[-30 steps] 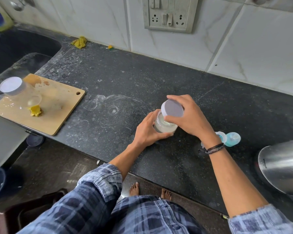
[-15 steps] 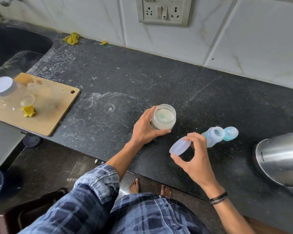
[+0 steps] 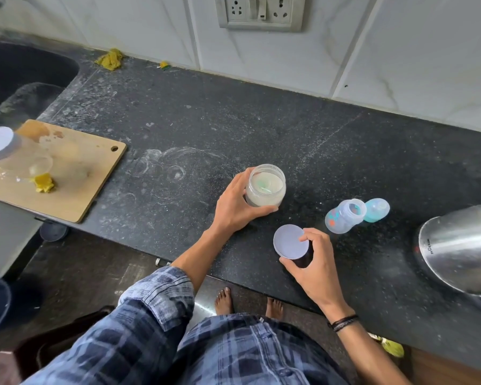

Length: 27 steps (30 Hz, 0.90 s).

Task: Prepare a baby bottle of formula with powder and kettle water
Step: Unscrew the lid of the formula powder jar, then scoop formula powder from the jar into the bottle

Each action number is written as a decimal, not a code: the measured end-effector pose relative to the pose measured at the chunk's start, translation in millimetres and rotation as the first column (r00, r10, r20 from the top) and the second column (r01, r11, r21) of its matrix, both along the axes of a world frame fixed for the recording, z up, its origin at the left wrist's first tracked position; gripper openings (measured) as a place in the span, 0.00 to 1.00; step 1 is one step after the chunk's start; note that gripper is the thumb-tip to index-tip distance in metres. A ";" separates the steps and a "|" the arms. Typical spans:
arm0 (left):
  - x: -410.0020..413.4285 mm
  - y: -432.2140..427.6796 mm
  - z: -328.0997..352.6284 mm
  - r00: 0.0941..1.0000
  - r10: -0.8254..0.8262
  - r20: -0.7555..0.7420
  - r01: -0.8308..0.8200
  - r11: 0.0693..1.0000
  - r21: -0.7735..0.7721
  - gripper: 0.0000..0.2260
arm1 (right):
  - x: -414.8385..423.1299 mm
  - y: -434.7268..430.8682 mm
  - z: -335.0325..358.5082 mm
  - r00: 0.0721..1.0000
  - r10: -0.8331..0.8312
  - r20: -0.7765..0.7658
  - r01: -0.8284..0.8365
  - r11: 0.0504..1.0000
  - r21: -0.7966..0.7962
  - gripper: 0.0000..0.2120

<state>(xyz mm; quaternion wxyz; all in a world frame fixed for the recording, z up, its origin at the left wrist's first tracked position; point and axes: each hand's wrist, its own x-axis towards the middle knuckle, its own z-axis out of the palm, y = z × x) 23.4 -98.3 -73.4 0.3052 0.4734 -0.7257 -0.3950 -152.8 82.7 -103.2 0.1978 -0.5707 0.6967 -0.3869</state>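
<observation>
A clear jar of white formula powder (image 3: 265, 187) stands uncapped on the dark counter, a green scoop showing in the powder. My left hand (image 3: 238, 207) grips the jar from its left side. My right hand (image 3: 315, 266) pinches the jar's white lid (image 3: 289, 241) just above the counter, near the front edge. To the right, the small baby bottle (image 3: 343, 216) lies on its side with its mouth uncovered. Its teal cap (image 3: 376, 209) lies beside it. The steel kettle (image 3: 461, 248) stands at the far right.
A wooden cutting board (image 3: 75, 179) at the left carries another clear jar with a white lid (image 3: 3, 147) and a yellow scrap. A black sink (image 3: 14, 76) lies far left. Wall sockets (image 3: 258, 11) sit above the counter. White powder smears mark the middle counter.
My right hand has taken the lid off the jar and carried it down to the right, low over the counter. My left hand has kept its hold on the jar.
</observation>
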 end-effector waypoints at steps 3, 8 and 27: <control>0.0 0.2 0.0 1.000 0.002 -0.002 -0.002 1.000 -0.004 0.40 | 0.7 2.0 1.3 1.000 0.018 0.003 -0.018 0.998 0.053 0.32; 0.1 0.5 1.0 1.000 0.005 -0.008 -0.005 1.000 -0.003 0.40 | 3.2 -13.8 41.8 0.999 0.032 -0.033 -0.033 0.998 -0.047 0.23; 0.3 -0.6 -5.2 1.000 -0.003 -0.001 0.003 1.000 -0.016 0.41 | 14.8 -157.7 154.3 0.868 0.284 -0.407 -0.028 0.847 0.532 0.12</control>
